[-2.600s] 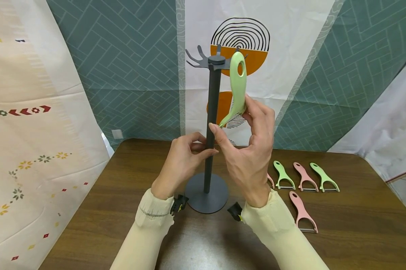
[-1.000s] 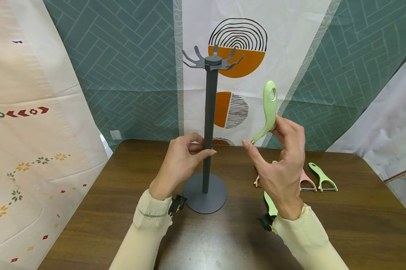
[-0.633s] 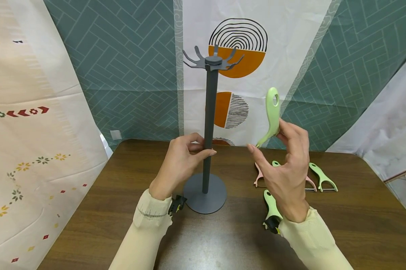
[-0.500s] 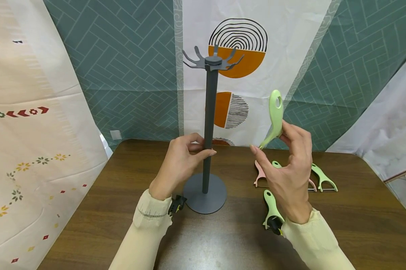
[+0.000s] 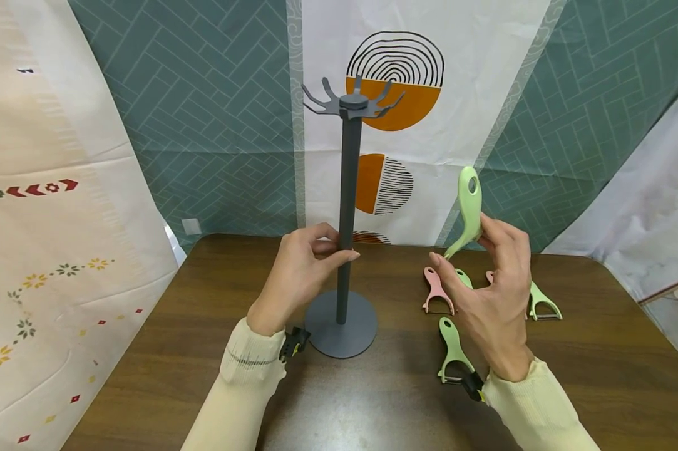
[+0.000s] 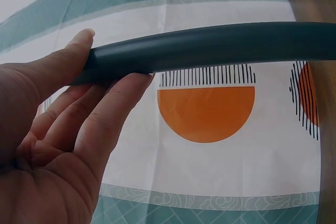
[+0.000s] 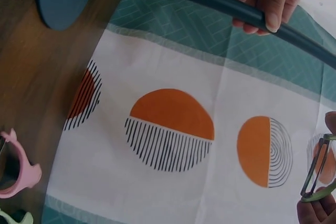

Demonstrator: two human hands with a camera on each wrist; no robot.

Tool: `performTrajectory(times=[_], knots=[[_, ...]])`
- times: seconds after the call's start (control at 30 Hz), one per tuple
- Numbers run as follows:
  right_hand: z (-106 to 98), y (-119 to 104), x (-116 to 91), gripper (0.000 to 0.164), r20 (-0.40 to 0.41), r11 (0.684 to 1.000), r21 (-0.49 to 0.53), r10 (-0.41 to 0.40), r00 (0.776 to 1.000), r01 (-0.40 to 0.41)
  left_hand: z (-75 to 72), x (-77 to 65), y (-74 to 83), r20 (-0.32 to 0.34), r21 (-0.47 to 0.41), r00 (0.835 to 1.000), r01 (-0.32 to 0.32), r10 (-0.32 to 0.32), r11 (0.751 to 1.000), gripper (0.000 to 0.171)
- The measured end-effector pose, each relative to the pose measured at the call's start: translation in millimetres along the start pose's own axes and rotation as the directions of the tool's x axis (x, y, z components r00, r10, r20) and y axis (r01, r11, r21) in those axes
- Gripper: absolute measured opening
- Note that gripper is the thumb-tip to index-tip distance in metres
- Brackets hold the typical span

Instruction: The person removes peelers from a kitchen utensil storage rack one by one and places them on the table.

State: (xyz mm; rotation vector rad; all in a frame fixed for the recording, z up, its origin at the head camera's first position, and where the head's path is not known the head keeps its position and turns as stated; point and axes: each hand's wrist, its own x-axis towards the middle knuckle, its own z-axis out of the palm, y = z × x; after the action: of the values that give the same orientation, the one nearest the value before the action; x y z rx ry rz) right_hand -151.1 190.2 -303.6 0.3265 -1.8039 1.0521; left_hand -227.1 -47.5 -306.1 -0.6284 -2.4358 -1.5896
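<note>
A dark grey stand [image 5: 348, 181] rises upright from a round base, with a ring of bare upturned hooks [image 5: 354, 103] on top. My left hand [image 5: 302, 269] grips its pole below the middle, thumb in front and fingers behind; the left wrist view shows the pole [image 6: 210, 45] between thumb and fingers. To the right of the stand, my right hand [image 5: 493, 294] holds a light green Y-shaped peeler [image 5: 470, 203] in the air by its head, handle up with its hole showing. The peeler's blade [image 7: 315, 169] appears at the edge of the right wrist view.
On the brown table [image 5: 203, 351], several peelers lie to the right: a pink peeler [image 5: 436, 289], a green peeler [image 5: 452, 347] nearer the front, and another green peeler [image 5: 541, 302] farther right. Others are partly hidden behind my right hand. Patterned cloths [image 5: 215, 125] hang behind the table.
My right hand has carried the green peeler away from the stand's hooks, to the right and down, tracking lower over the last second. My left hand keeps its hold on the pole.
</note>
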Motion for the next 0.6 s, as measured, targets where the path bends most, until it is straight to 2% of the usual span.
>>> performTrajectory(times=[0.6], knots=[[-14, 23, -12, 0.069, 0.007, 0.998, -0.058, 0.006, 1.000, -0.006, 0.1, 0.6, -0.1, 0.002, -0.007, 1.000, 0.007, -0.007, 1.000, 0.016]])
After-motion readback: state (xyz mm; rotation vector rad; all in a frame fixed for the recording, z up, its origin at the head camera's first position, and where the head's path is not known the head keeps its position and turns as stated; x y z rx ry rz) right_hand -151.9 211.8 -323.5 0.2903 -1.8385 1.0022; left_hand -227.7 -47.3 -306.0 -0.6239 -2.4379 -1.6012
